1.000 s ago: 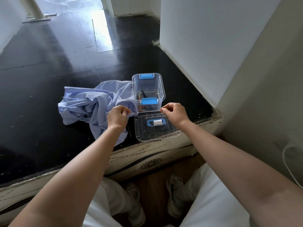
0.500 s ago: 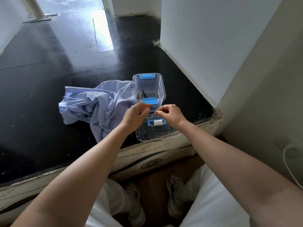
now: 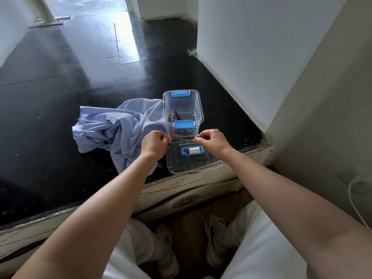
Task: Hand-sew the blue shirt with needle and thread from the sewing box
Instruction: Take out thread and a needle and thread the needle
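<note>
My left fingers [image 3: 163,138] and right fingers [image 3: 199,137] pinched a thin white thread [image 3: 182,139], stretched sideways, left to right.

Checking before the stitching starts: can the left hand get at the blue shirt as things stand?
Probably yes: the blue shirt lies beside the left hand, nothing between them, though that hand is pinching the thread.

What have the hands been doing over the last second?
The left hand swung right toward the right hand, then back left, so the thread is now stretched straight between them, both pinching it. The right hand barely shifted. The blue shirt, sewing box, lid and white spool stayed put.
</note>
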`<move>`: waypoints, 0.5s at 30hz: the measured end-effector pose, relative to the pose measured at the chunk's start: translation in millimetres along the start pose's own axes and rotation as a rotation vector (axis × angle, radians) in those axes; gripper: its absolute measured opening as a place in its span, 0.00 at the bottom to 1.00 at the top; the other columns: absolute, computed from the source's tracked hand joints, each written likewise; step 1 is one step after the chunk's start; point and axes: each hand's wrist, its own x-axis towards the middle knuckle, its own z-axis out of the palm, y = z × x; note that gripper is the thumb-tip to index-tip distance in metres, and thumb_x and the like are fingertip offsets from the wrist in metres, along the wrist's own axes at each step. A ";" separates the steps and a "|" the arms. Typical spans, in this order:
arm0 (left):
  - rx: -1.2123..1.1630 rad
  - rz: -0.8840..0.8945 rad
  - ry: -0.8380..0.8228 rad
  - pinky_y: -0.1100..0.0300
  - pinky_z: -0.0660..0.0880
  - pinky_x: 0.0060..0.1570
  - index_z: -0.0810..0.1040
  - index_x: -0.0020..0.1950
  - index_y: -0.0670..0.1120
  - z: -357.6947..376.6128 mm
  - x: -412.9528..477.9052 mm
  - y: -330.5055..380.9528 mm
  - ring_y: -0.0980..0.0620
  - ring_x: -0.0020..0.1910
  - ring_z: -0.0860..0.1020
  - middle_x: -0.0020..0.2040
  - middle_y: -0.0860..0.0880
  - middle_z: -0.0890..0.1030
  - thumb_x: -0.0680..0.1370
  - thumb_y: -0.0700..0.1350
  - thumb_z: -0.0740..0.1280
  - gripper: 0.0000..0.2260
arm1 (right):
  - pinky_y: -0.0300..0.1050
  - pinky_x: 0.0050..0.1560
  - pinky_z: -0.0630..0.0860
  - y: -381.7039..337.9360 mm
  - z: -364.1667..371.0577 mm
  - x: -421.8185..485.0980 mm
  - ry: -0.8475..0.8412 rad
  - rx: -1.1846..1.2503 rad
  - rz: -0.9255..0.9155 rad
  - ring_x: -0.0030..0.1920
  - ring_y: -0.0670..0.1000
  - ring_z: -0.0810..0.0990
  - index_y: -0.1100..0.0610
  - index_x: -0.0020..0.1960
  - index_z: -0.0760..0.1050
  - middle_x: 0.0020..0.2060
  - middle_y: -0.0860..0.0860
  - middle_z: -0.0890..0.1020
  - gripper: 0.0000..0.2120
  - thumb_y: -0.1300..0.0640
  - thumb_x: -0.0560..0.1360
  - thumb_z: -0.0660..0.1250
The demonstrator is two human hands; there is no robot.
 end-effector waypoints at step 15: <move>0.217 0.119 0.276 0.51 0.64 0.63 0.75 0.61 0.46 -8.3 -5.8 -20.2 0.42 0.62 0.70 0.59 0.42 0.75 0.77 0.41 0.64 0.13 | 0.41 0.51 0.78 -3.9 13.7 1.1 -0.038 0.040 0.007 0.48 0.49 0.81 0.60 0.51 0.81 0.44 0.52 0.82 0.08 0.56 0.77 0.70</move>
